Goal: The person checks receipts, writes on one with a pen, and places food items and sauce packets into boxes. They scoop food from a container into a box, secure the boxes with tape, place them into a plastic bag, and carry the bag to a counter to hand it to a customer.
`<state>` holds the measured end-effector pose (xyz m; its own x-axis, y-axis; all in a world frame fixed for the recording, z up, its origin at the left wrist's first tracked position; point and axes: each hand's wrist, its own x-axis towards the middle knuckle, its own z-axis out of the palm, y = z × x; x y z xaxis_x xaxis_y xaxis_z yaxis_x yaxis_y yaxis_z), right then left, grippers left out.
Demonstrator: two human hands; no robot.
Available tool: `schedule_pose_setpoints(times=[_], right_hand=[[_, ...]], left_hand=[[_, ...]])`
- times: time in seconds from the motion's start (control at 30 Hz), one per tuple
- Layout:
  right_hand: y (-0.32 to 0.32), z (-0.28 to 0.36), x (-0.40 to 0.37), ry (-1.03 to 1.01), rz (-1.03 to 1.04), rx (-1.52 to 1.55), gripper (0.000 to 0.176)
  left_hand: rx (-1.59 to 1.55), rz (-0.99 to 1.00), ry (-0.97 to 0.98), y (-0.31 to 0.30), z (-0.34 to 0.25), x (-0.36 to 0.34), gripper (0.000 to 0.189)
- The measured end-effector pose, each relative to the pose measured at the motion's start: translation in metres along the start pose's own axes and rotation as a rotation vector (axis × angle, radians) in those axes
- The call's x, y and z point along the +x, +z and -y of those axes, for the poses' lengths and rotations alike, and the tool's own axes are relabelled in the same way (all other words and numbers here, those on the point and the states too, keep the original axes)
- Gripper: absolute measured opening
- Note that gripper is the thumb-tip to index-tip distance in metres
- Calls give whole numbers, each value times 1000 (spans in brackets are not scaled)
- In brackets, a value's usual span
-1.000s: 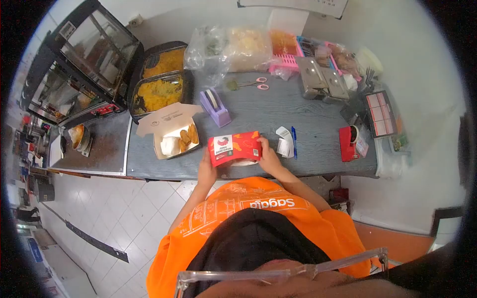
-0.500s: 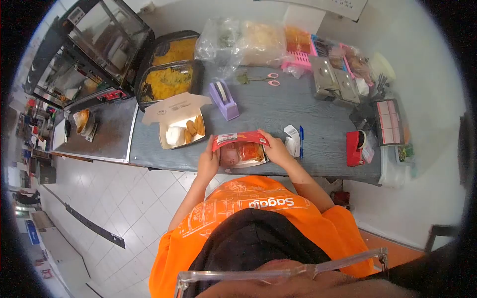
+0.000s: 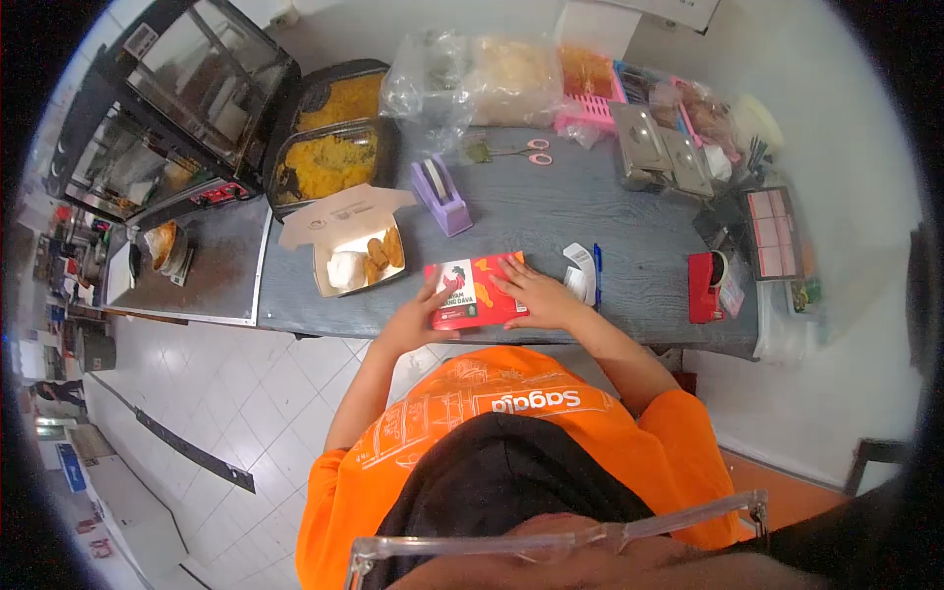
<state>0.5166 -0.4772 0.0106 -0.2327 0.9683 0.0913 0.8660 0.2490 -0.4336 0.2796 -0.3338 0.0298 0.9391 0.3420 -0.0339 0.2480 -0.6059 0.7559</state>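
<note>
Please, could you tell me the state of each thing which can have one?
Red box: closed, under left hand and right hand.
Food carton: open, food inside.
Metal containers: lids on.
Tape dispenser: upright, tape roll fitted.
Black trays: holding yellow food.
Scissors: lying flat, blades unclear.
Pen: lying flat, cap unclear.

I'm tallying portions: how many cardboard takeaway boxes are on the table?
2: the closed red box under the left hand and right hand, and the open box to its left. Others may be hidden.
</note>
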Motion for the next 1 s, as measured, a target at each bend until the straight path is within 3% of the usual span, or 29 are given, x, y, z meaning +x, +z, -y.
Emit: schedule_pose_setpoints(times=[0.07,0.1,0.17,0.4,0.47,0.6,0.7,0.77,0.8,0.87,0.97,1.0], right_hand=[[-5,8,3,-11,39,-122,64],[-4,8,4,-10,39,-118,64],[0,7,6,30,2,-103,46],[21,3,-3,-19,-163,-180,49],[21,-1,-3,34,-42,-65,46],[0,18,-11,38,-8,-130,44],[-2,40,-38,212,-198,-220,51],[8,30,-68,511,-678,-284,52],[9,23,-79,521,-678,-289,52],[17,14,-100,857,-682,-256,53],[35,-23,-114,891,-668,13,52],[29,-32,-110,809,-704,-31,50]], left_hand=[[18,9,-7,-1,5,3,78],[5,0,-21,1,11,6,80],[-11,-5,-36,6,20,6,82],[30,-130,47,27,20,-3,69],[73,-142,54,28,16,-5,69],[349,-135,23,27,5,-7,70],[341,-143,7,44,27,-7,70],[-17,-320,174,60,44,-4,68],[20,-328,172,62,42,-3,67],[33,-323,165,67,35,0,67],[75,-362,164,82,41,3,69],[175,-414,154,85,37,4,67]])
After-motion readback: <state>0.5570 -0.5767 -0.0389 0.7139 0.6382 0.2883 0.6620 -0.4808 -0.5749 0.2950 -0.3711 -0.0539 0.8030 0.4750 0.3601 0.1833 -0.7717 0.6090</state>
